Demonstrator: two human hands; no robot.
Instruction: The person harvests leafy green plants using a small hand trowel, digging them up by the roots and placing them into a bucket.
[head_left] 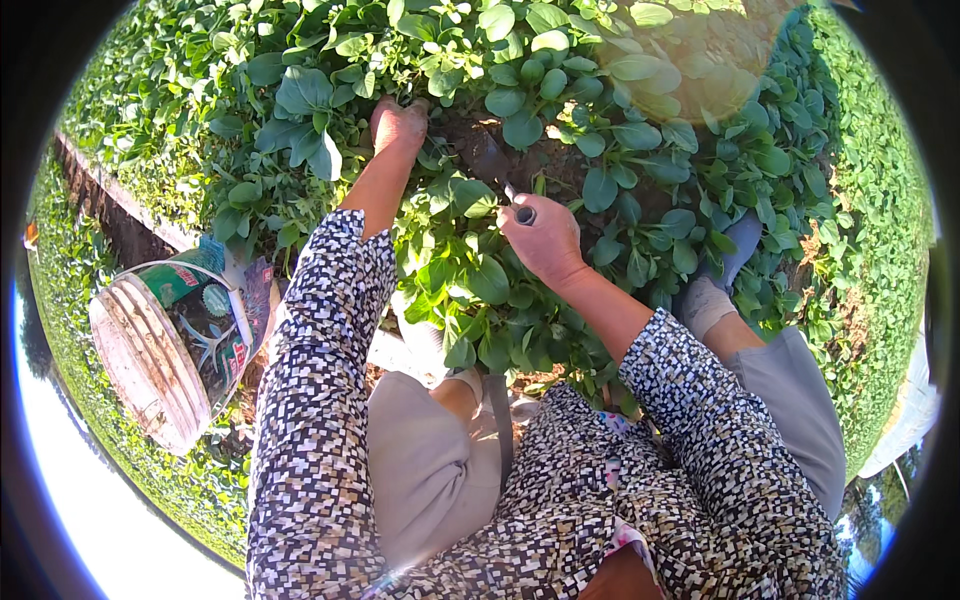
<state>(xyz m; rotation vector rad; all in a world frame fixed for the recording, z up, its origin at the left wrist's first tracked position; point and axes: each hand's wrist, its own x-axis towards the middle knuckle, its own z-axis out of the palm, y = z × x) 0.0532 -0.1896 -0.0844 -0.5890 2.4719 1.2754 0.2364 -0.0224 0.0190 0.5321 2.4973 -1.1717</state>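
Note:
My left hand (400, 124) reaches down among the leafy green plants (305, 92) ahead of me. Leaves and shade hide its fingers, so what they grip, if anything, does not show. In my right hand (545, 238), a hand trowel (484, 156) is held in a closed fist. The round hollow end of its handle points back at me, and its dark metal blade lies against the shaded soil (540, 158) between the plants, to the right of my left hand. More low, broad-leaved greens (490, 280) stand just below both hands.
A dirty whitish bucket (150, 360) lies tipped on its side at the left, with green packaging (178, 280) at its mouth. A pale border strip (130, 200) runs behind it. My shoe (735, 250) is among the plants at the right. Dense greens spread beyond.

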